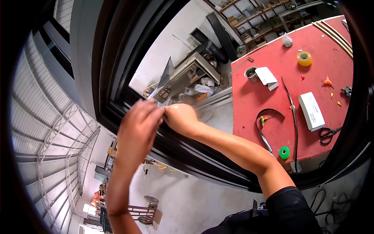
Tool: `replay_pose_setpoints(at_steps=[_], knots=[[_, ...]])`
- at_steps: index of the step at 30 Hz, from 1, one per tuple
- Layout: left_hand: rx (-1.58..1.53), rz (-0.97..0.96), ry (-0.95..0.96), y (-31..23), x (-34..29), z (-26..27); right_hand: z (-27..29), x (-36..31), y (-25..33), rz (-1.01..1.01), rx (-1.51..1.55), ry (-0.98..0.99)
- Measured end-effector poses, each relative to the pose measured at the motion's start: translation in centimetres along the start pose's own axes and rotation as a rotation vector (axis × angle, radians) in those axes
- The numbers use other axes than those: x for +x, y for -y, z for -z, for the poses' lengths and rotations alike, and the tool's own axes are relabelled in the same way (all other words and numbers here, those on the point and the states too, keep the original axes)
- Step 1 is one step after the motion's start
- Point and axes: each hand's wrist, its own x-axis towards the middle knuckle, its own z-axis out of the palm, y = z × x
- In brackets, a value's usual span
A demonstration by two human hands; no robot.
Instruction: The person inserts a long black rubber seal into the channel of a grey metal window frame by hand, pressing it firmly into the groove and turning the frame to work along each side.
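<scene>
Both my hands meet at the inner lower-left corner of a large black window or door frame (pixel 102 58). My left hand (pixel 141 124) is slightly blurred, its fingers bent and pressed together near the corner. Close beside it, my right hand (pixel 181 118) is curled closed, with the forearm crossing over the lower rail. The fingertips of both hands meet around a small spot by the frame's edge. What they pinch there is hidden and too small to name.
Through the frame stands a red-topped table (pixel 257 105) with a white box (pixel 311 111), black scissors (pixel 330 135), a yellow tape roll (pixel 304 59), a green roll (pixel 284 152), a can (pixel 251 74) and black strips (pixel 290 97). Shelves (pixel 249 17) stand behind. A trolley (pixel 142 210) is lower left.
</scene>
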Motion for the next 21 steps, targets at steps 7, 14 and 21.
replay_pose_setpoints(at_steps=[7,14,21], knots=[[0.223,-0.238,0.51,3.7,2.3,-5.3,-0.8,-3.6,-1.0,-0.129,-0.02,0.071],[0.224,-0.336,0.485,4.3,2.1,-7.8,-1.7,-7.0,-2.4,-0.157,0.036,-0.028],[0.289,-0.447,0.472,3.6,2.1,-9.0,-2.7,-8.8,-3.2,-0.183,0.035,-0.062]])
